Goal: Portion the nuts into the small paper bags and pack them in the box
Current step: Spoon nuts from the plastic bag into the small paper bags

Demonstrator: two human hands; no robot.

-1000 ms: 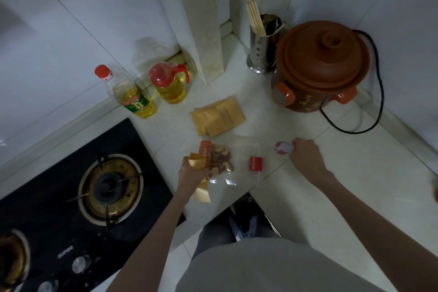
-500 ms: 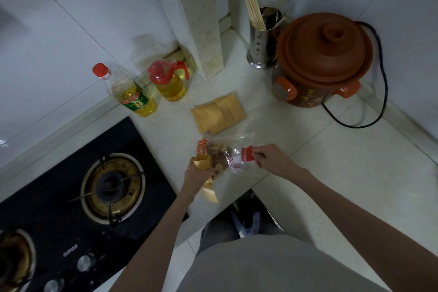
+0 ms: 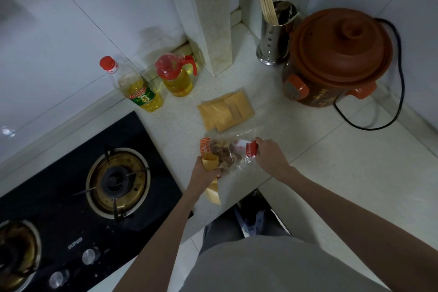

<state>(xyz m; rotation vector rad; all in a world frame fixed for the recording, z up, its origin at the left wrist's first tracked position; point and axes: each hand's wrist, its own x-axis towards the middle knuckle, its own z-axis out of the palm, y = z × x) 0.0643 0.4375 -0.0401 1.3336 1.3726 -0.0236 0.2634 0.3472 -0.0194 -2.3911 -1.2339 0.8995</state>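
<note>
A clear plastic bag of mixed nuts (image 3: 225, 154) with red-orange label ends is lifted above the white counter. My right hand (image 3: 270, 156) pinches its right end by the red label. My left hand (image 3: 205, 173) grips a small brown paper bag (image 3: 209, 162), its open mouth up against the nuts; the bag's lower end (image 3: 213, 194) sticks out below the hand. A stack of flat brown paper bags (image 3: 225, 111) lies on the counter behind. No box is in view.
A black gas hob (image 3: 78, 197) fills the left. Two oil bottles (image 3: 139, 87) (image 3: 176, 76) stand by the wall. A brown clay cooker (image 3: 336, 57) with its black cord (image 3: 379, 123) and a steel chopstick holder (image 3: 275, 33) sit at the back right. The counter edge (image 3: 237, 199) is just in front of me.
My right hand left a small red-and-white item on the right, came left and took hold of the nut bag's end. It has lifted that end, tilting the nuts toward the paper bag.
</note>
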